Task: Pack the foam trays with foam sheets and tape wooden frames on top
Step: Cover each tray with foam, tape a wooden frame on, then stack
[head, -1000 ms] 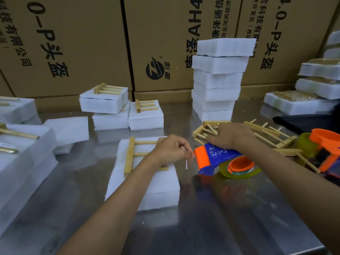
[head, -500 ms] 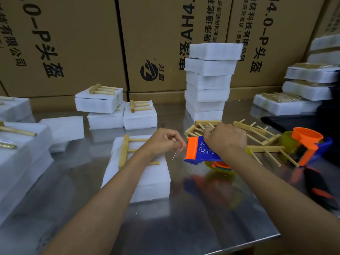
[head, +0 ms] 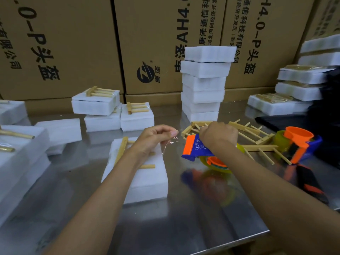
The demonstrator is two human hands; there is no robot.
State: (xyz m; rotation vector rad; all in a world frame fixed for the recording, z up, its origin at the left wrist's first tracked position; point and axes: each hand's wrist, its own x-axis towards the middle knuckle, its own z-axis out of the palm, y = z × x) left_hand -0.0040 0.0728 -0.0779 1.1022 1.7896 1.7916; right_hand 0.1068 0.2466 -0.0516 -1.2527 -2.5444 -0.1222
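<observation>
A white foam tray [head: 147, 181] lies on the steel table in front of me with a wooden frame [head: 121, 150] on its top, partly hidden by my left forearm. My left hand [head: 156, 138] hovers over the tray and pinches the free end of clear tape [head: 170, 144]. My right hand [head: 219, 137] grips a blue and orange tape dispenser [head: 195, 150] just right of the tray; its yellowish roll [head: 215, 162] shows beneath my wrist. The tape stretches a short way between the two hands.
Loose wooden frames [head: 253, 135] lie behind the dispenser. A second tape dispenser [head: 298, 144] sits at right. A tall foam tray stack [head: 204, 83] stands at the back centre, taped trays [head: 103, 105] at back left, more foam [head: 18, 153] at far left, cardboard boxes [head: 73, 43] behind.
My left hand has drawn away from the dispenser's mouth, pulling out a short length of clear tape. My right hand stays on the dispenser, which has lifted and tilted slightly.
</observation>
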